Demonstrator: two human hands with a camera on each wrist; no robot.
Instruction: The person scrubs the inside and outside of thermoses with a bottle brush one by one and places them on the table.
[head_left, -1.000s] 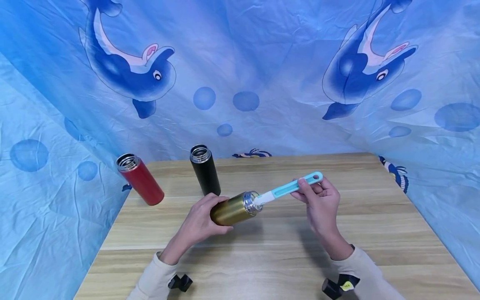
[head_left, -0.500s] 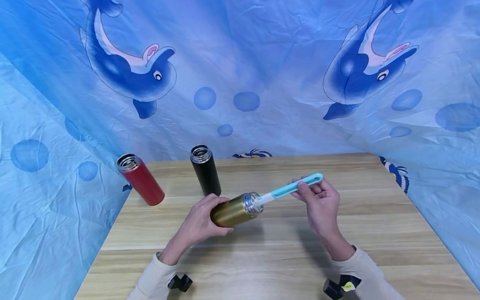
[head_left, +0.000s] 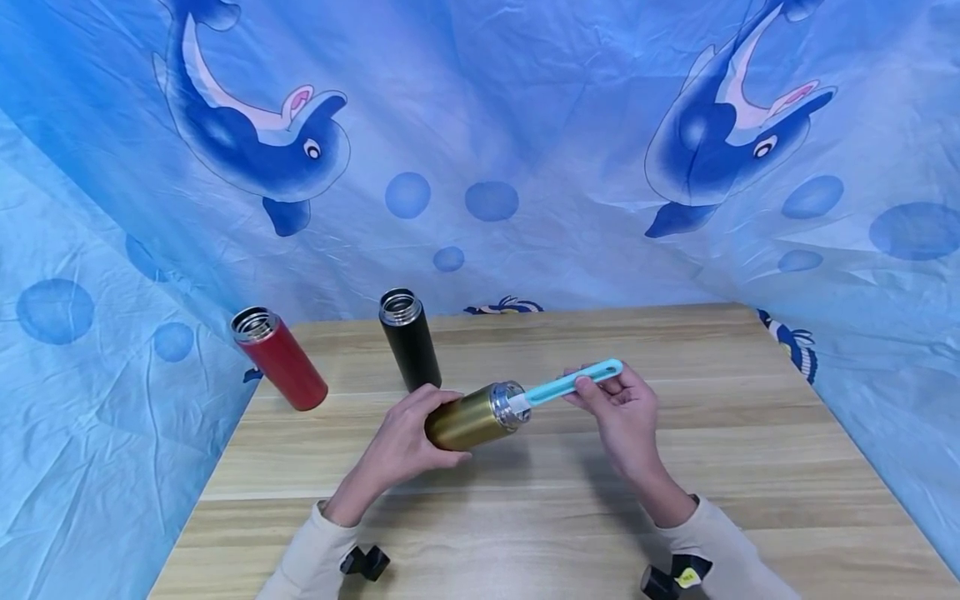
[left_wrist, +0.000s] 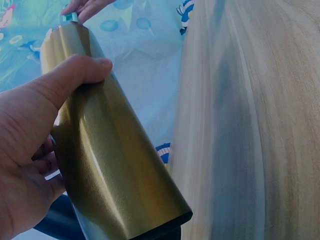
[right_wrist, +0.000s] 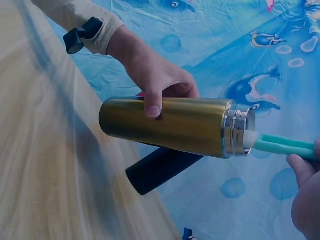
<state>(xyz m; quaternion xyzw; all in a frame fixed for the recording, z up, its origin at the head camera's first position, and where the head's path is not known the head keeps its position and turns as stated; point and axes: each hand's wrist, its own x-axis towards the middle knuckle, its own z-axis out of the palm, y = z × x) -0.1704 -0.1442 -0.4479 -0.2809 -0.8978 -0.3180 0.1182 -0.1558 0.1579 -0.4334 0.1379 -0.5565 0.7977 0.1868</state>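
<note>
The left hand (head_left: 408,435) grips a gold bottle (head_left: 468,419) around its body, thumb on the near side and the other fingers bent around the far side. The bottle is tipped nearly level above the table (head_left: 757,442), and its steel mouth points towards the right hand (head_left: 626,417). That hand pinches the turquoise handle (head_left: 555,390) of a slim tool, thumb on the near face and fingers behind. The handle slants up and away from the bottle, with a long slot along it and a rounded far end that sticks out past the fingers. Its white neck (head_left: 519,403) enters the bottle's mouth; the tool's tip is hidden inside. Both wrists come out of pale sleeves (head_left: 723,550), each with a small black device (head_left: 365,562) beside the cuff.

Just beyond the left hand, a black bottle (head_left: 415,346) stands on the table, its steel mouth uncovered. Farther left, well apart from it, a red bottle (head_left: 288,362) stands near the table's left edge, its mouth also uncovered. The wood-grain surface carries soft shadows of the arms. Behind and along the sides hangs a creased blue cloth (head_left: 555,125) printed with two large dolphins (head_left: 705,150) and round bubbles (head_left: 491,202).
</note>
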